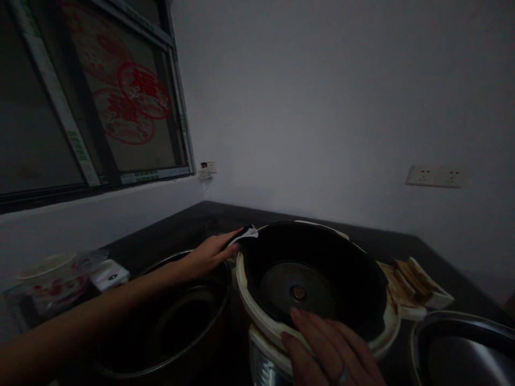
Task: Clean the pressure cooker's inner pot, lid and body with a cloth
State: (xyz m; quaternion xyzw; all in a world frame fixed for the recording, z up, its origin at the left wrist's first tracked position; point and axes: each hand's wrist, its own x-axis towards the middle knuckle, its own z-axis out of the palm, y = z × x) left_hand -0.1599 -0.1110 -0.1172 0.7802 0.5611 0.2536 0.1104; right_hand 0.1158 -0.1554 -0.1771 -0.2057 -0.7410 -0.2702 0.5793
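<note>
Black-and-white cloth (248,234) sits pinched in my left hand (211,251) at the cooker's (259,320) left rim; my right hand (330,346), open, lies at its near rim. 1 pot (228,300) crowds the left; 1 pan (416,335) and 1 stained tray (436,289), the right.

A pale, metallic-looking ring (341,377) is encircling one finger of a person's right hand (328,348), its narrow band catching a faint glint. The left hand (213,251) is showing slender fingers, and the left forearm (100,305) is appearing bare and slim, dim light obscuring finer detail such as the nails.
</note>
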